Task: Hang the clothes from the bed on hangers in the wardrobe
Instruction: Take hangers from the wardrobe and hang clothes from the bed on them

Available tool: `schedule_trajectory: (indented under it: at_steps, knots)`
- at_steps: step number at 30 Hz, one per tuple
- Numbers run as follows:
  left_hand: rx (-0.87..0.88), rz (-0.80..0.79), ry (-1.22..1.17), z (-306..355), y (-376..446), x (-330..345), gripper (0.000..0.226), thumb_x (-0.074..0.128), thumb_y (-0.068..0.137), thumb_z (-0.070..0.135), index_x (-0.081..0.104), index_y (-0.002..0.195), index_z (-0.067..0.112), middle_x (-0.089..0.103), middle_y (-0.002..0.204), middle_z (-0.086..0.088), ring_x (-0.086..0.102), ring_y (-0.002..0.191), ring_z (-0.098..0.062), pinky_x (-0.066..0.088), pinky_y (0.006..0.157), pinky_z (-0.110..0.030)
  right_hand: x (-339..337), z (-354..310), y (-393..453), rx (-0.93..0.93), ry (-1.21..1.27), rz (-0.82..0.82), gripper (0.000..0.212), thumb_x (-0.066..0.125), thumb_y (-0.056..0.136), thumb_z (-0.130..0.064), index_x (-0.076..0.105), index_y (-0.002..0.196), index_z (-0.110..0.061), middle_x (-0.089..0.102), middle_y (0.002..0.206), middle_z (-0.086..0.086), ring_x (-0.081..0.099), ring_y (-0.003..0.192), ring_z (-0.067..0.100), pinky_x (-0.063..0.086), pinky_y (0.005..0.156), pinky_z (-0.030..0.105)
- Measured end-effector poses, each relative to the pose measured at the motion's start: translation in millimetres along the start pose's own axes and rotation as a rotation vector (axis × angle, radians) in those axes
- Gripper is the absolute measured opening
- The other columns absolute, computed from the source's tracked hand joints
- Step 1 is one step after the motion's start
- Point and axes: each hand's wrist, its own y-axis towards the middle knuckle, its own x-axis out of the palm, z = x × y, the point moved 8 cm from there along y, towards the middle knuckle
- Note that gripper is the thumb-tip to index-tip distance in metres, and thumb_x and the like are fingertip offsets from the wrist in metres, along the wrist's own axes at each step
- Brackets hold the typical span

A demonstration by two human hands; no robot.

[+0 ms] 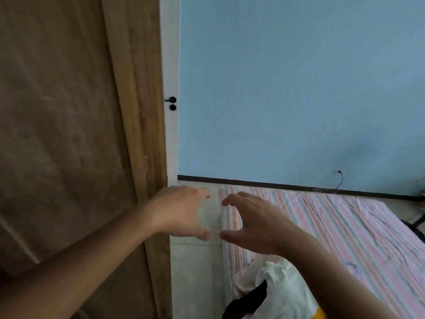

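My left hand (184, 212) and my right hand (255, 224) are held out in front of me, fingers loosely curved toward each other, with nothing in either. Below them lies the bed (333, 226) with a pink striped sheet. A heap of clothes (282, 293), white with a black piece and a bit of yellow, sits at the bed's near left corner under my right forearm. The brown wooden wardrobe (69, 134) fills the left side of the view. No hanger is in sight.
A blue wall (287, 88) stands behind the bed. A white door (170, 77) with a black handle (172, 100) shows beside the wardrobe. A strip of pale floor (195, 272) runs between wardrobe and bed. A black cable (340, 180) hangs at the wall's base.
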Motion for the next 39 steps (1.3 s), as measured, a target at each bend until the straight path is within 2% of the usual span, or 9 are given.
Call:
schedule_trajectory:
  at_steps: [6, 11, 14, 18, 21, 24, 30, 33, 39]
  knots:
    - [-0.143, -0.003, -0.110, -54.6, -47.1, 1.4, 0.092, 0.077, 0.075, 0.053, 0.027, 0.149, 0.034, 0.034, 0.154, 0.008, 0.040, 0.136, -0.017, 0.044, 0.104, -0.036, -4.7, -60.7, 27.8, -0.189, 0.040, -0.054, 0.064, 0.068, 0.085, -0.054, 0.042, 0.140, -0.035, 0.048, 0.144, -0.012, 0.049, 0.126, 0.011, 0.044, 0.104, 0.032]
    - [-0.308, 0.082, -0.201, -93.6, -87.0, -22.2, 0.087, 0.075, 0.079, 0.048, 0.027, 0.150, 0.032, 0.030, 0.155, 0.009, 0.034, 0.139, -0.012, 0.039, 0.101, -0.028, -13.1, -97.3, 51.7, -0.345, 0.009, -0.050, 0.067, 0.070, 0.086, -0.052, 0.040, 0.143, -0.033, 0.052, 0.140, -0.010, 0.053, 0.121, 0.011, 0.042, 0.090, 0.020]
    - [-0.438, 0.142, -0.191, -113.5, -111.1, -35.3, 0.095, 0.075, 0.077, 0.053, 0.021, 0.153, 0.034, 0.023, 0.160, 0.009, 0.028, 0.144, -0.015, 0.036, 0.110, -0.035, -18.2, -121.5, 61.5, -0.448, 0.011, -0.062, 0.062, 0.070, 0.087, -0.051, 0.044, 0.139, -0.031, 0.056, 0.137, -0.009, 0.059, 0.115, 0.013, 0.047, 0.085, 0.019]
    - [-0.596, 0.207, -0.252, -138.4, -144.8, -39.4, 0.099, 0.079, 0.071, 0.055, 0.024, 0.151, 0.036, 0.030, 0.156, 0.010, 0.035, 0.140, -0.014, 0.039, 0.110, -0.040, -21.0, -156.5, 68.4, -0.560, 0.004, -0.081, 0.057, 0.071, 0.089, -0.042, 0.047, 0.139, -0.029, 0.058, 0.133, -0.009, 0.060, 0.116, 0.014, 0.045, 0.084, 0.019]
    - [-0.664, 0.238, -0.273, -153.2, -175.1, -39.1, 0.101, 0.080, 0.069, 0.056, 0.025, 0.151, 0.034, 0.030, 0.155, 0.010, 0.036, 0.138, -0.013, 0.040, 0.109, -0.037, -16.0, -183.4, 73.4, -0.609, -0.032, -0.082, 0.062, 0.070, 0.088, -0.044, 0.044, 0.141, -0.028, 0.057, 0.134, -0.006, 0.060, 0.115, 0.016, 0.045, 0.083, 0.021]
    - [-0.710, 0.258, -0.246, -166.7, -205.7, -42.8, 0.101, 0.080, 0.068, 0.057, 0.027, 0.150, 0.034, 0.033, 0.153, 0.009, 0.039, 0.135, -0.012, 0.043, 0.107, -0.036, -8.9, -212.1, 77.8, -0.649, -0.058, -0.075, 0.068, 0.070, 0.085, -0.049, 0.041, 0.143, -0.029, 0.054, 0.136, -0.006, 0.057, 0.117, 0.015, 0.048, 0.090, 0.026]
    - [-0.772, 0.310, -0.187, -192.0, -267.2, -62.4, 0.086, 0.078, 0.073, 0.053, 0.035, 0.145, 0.034, 0.042, 0.143, 0.010, 0.045, 0.125, -0.009, 0.046, 0.102, -0.035, -3.7, -280.3, 83.0, -0.697, -0.060, -0.104, 0.069, 0.071, 0.085, -0.047, 0.039, 0.144, -0.032, 0.051, 0.137, -0.006, 0.053, 0.122, 0.017, 0.049, 0.099, 0.036]
    - [-0.815, 0.334, -0.145, -210.9, -299.1, -71.8, 0.089, 0.077, 0.072, 0.056, 0.033, 0.146, 0.033, 0.042, 0.145, 0.008, 0.045, 0.126, -0.011, 0.045, 0.101, -0.034, -1.9, -318.1, 87.2, -0.739, -0.064, -0.124, 0.067, 0.071, 0.085, -0.047, 0.041, 0.143, -0.030, 0.053, 0.135, -0.005, 0.054, 0.120, 0.018, 0.051, 0.097, 0.036]
    - [-0.914, 0.328, -0.093, -251.5, -358.4, -76.9, 0.102, 0.076, 0.069, 0.062, 0.027, 0.151, 0.026, 0.038, 0.152, 0.002, 0.044, 0.132, -0.016, 0.044, 0.102, -0.031, 11.8, -382.6, 93.0, -0.786, -0.016, -0.143, 0.058, 0.073, 0.084, -0.047, 0.051, 0.135, -0.028, 0.059, 0.122, -0.005, 0.059, 0.108, 0.016, 0.047, 0.079, 0.027]
